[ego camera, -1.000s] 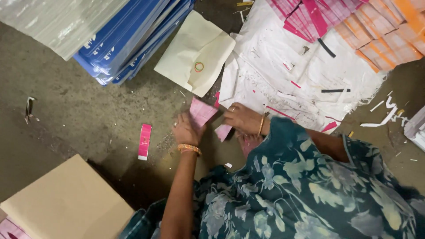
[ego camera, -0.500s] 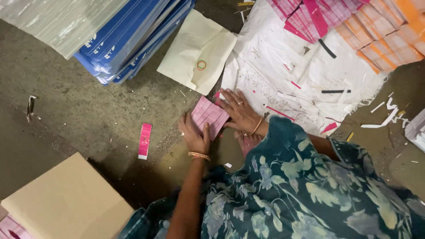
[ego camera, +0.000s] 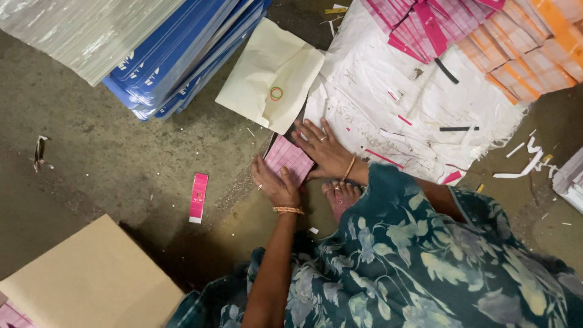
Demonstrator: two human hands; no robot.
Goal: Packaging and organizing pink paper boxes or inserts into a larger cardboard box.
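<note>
At the near left corner of the grey concrete floor lies a flat brown cardboard box. Just past the person's teal floral-print garment, a bare foot rests on the floor. Directly ahead of it, the left hand lies flat with fingers spread against the near left edge of a flat pink stack of small printed cards, and the right hand presses open-palmed on the stack's right edge; neither hand closes around it, both only press it between them on the floor. To the left of the stack, well apart, a single narrow pink paper strip lies alone. Just beyond the stack sits a cream paper envelope with a small rubber band ring on it. Right of that spreads a crumpled white paper sheet, carrying rows of pink and orange card bundles toward the far right corner. At the far left lean blue flat sheets.
</note>
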